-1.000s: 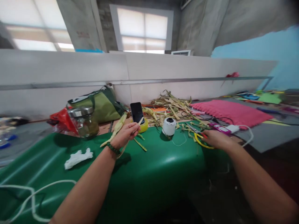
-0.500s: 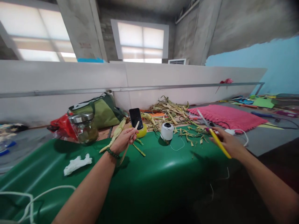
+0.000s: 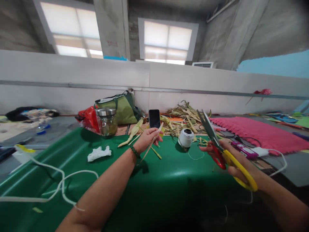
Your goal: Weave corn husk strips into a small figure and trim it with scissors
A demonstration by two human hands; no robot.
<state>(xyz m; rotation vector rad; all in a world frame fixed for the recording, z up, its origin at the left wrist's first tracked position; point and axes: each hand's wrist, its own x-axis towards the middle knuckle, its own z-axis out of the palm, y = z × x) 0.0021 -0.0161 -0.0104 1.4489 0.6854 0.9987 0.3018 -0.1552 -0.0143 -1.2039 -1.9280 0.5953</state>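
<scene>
My left hand, with a dark green bead bracelet on its wrist, is closed on a pale flat plant strip that hangs below the fingers. My right hand grips scissors with one yellow and one red handle; their blades point up and slightly apart. Between the hands, a white thread spool stands on the green cover, a loose thread trailing from it. Just behind my left hand a dark phone leans upright on something yellow, mostly hidden by the fingers.
Dried plant husks lie heaped behind the spool. Left of my hand are a glass jar, a green bag and crumpled white tissue. A white cable loops at the lower left. A pink cloth covers the right side.
The view has turned left, so things sit further right in the picture. My right hand has turned the scissors, and both blades now show apart. My left hand keeps the strip.
</scene>
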